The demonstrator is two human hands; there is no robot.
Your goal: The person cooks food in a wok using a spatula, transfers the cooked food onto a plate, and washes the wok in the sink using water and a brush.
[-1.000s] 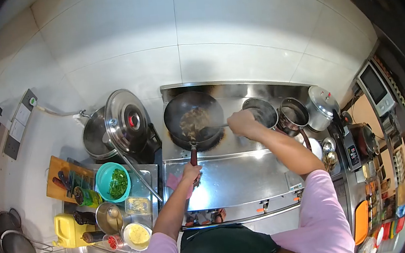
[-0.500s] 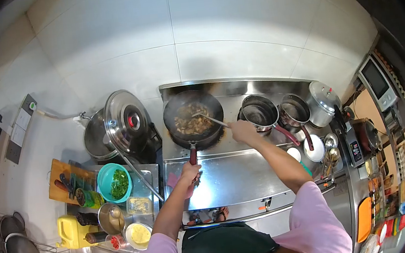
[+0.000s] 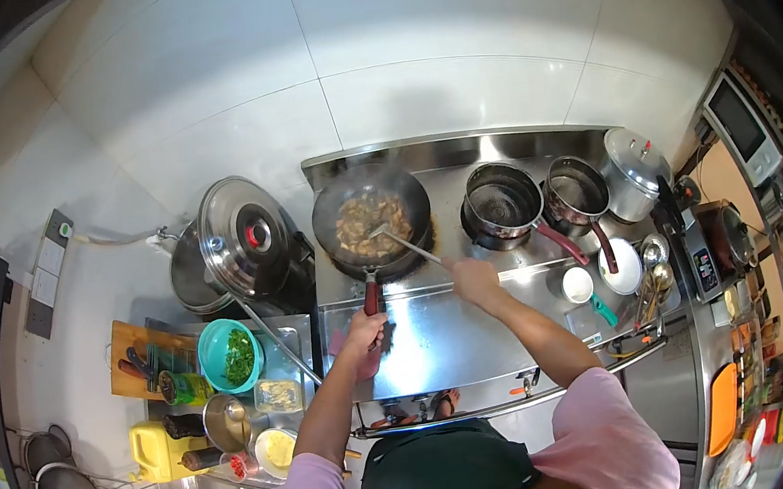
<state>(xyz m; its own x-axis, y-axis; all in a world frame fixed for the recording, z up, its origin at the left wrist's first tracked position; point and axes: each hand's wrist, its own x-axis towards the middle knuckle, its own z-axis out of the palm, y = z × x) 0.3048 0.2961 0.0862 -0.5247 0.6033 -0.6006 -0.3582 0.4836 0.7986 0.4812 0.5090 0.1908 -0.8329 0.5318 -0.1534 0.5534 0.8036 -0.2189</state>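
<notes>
A dark frying pan (image 3: 324, 215) sits on the left of the stove, steam rising from it. Browned chopped food (image 3: 371, 220) lies in its middle. My left hand (image 3: 366, 331) is closed round the pan's red handle (image 3: 371, 295); a pink cloth (image 3: 368, 365) hangs just below that hand. In my right hand (image 3: 476, 281) is a spatula (image 3: 413, 246), slanting left into the pan with its tip in the food at the near side. The exact shape of the spatula's blade is partly hidden by the food.
Two saucepans (image 3: 502, 201) (image 3: 577, 192) and a lidded pot (image 3: 636, 173) stand to the right. Nearer are a green-handled cup (image 3: 578, 285) and ladles (image 3: 652, 284). At left are a large lidded pot (image 3: 241, 237), a turquoise bowl of greens (image 3: 214, 358) and a yellow jug (image 3: 153, 452).
The spatula's tip has moved toward the near side of the pan, and my right hand has come slightly nearer. My left hand keeps its hold. The camera view has tilted a little.
</notes>
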